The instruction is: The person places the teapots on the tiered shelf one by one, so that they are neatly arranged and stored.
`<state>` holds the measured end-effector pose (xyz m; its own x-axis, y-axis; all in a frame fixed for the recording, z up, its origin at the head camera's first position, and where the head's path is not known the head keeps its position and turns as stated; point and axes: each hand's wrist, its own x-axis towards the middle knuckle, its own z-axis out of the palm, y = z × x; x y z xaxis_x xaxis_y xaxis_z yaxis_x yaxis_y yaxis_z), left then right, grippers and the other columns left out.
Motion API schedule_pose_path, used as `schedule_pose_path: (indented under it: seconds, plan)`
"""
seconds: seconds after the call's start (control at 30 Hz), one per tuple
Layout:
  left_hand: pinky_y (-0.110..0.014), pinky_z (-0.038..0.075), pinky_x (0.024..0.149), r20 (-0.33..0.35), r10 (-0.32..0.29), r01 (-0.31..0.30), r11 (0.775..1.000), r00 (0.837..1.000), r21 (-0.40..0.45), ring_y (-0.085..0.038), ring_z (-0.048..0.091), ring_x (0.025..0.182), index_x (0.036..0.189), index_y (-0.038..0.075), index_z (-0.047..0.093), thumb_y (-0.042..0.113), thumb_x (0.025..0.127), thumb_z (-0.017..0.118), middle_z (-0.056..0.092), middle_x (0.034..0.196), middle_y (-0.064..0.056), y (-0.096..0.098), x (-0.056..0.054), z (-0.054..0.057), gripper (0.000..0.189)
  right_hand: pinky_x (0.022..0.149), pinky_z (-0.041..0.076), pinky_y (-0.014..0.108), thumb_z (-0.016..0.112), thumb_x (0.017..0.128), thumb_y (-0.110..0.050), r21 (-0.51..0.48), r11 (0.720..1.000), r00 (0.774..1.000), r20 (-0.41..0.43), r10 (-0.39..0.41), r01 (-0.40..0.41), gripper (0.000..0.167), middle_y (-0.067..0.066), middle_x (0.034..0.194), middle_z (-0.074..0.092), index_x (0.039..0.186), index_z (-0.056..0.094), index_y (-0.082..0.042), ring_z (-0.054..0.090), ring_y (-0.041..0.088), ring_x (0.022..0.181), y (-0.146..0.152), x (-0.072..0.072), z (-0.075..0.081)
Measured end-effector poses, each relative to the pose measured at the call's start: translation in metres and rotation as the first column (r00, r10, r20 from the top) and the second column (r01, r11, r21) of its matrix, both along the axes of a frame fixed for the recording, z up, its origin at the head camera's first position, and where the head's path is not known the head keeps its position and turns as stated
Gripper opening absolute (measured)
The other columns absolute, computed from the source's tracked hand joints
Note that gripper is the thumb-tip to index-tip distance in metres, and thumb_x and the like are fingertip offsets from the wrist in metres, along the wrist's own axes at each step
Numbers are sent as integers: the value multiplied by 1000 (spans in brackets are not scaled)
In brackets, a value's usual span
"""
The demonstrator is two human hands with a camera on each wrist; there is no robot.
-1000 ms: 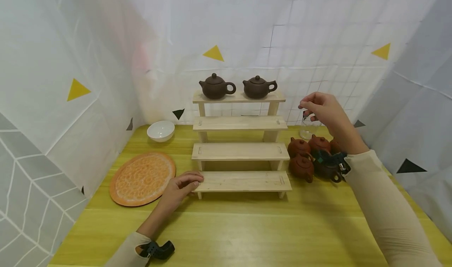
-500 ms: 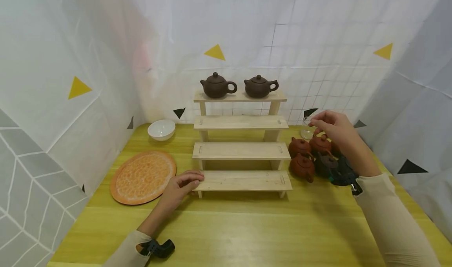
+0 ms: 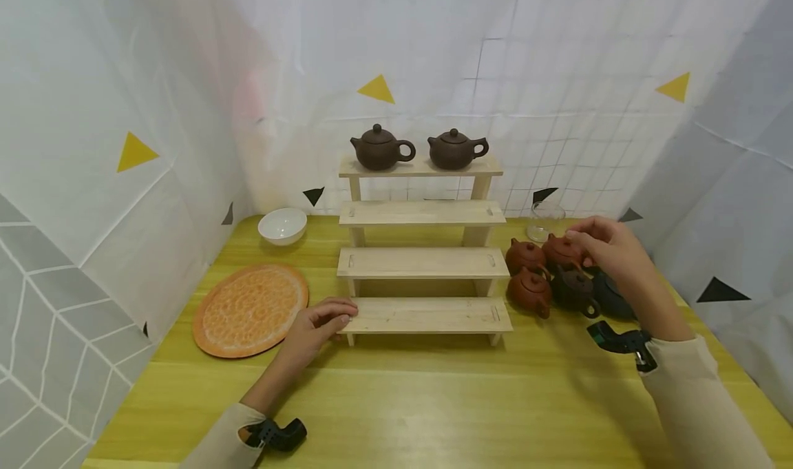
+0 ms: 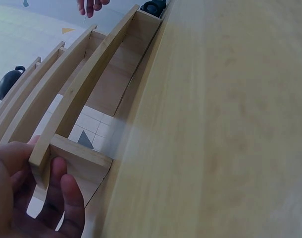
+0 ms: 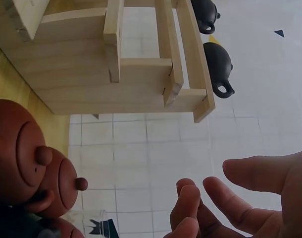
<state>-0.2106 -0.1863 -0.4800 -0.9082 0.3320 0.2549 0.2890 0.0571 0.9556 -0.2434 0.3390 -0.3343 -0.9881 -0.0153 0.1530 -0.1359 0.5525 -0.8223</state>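
At the left end of the lowest board, my left hand [image 3: 312,326] grips the four-step wooden shelf stand [image 3: 427,264]; the left wrist view has the thumb above the board [image 4: 67,119] and fingers curled below it. Two dark brown teapots [image 3: 379,149] stand on the top step. My right hand [image 3: 610,252] hovers over the teapot group right of the stand, thumb and fingers apart with nothing between them. That group has red-brown teapots [image 3: 529,291], a dark brown teapot [image 3: 573,291] and a blue-black teapot [image 3: 610,298]. In the head view, right fingertips overlap the back red-brown teapot [image 3: 560,248].
A clear glass cup [image 3: 545,221] stands behind the teapot group. To the left of the stand are a white bowl [image 3: 283,226] and a round orange patterned mat [image 3: 250,310]. White sheeting [image 3: 421,42] hangs behind the yellowish wooden table [image 3: 421,400].
My right hand has come down and to the right, from above the glass cup to over the teapots. The left hand stays on the lowest board.
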Motion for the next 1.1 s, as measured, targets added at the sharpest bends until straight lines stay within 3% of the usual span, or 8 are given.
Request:
schedule_pose_path:
  seconds: [0.2, 0.53, 0.87, 1.1]
  plan:
    - [-36, 59, 73, 1, -1, 1, 1000, 1000, -1, -23, 64, 112, 119, 1, 77, 12, 105, 65, 63, 135, -15, -1, 0, 0, 21, 65, 53, 26, 57, 109, -36, 12, 1000, 999, -21, -25, 26, 41, -14, 98, 66, 130, 59, 0, 62, 11, 82, 12, 7, -7]
    - [-38, 59, 74, 5, -1, 1, 1000, 1000, 1, -22, 63, 115, 120, 2, 76, 14, 105, 65, 62, 136, -14, -1, 0, -1, 22, 66, 54, 26, 58, 108, -38, 20, 998, 998, -6, -57, 57, 44, -18, 102, 63, 129, 56, 2, 62, 7, 83, 35, 21, -20]
    - [-38, 59, 74, 2, -1, 1, 1000, 1000, -3, -23, 63, 116, 120, 2, 76, 12, 105, 65, 62, 136, -14, -1, 0, 1, 21, 65, 54, 27, 57, 109, -38, 67, 993, 995, 5, -100, 99, 47, -23, 98, 64, 131, 55, 4, 63, 6, 81, 55, 30, -32]
    - [-37, 59, 75, 7, -5, 5, 1000, 1000, -2, -22, 62, 118, 121, 1, 76, 12, 105, 65, 61, 136, -16, 0, 1, 1, 22, 64, 55, 28, 57, 109, -38, 92, 986, 989, 22, -144, 142, 51, -20, 98, 62, 132, 56, 8, 63, 8, 81, 72, 38, -45]
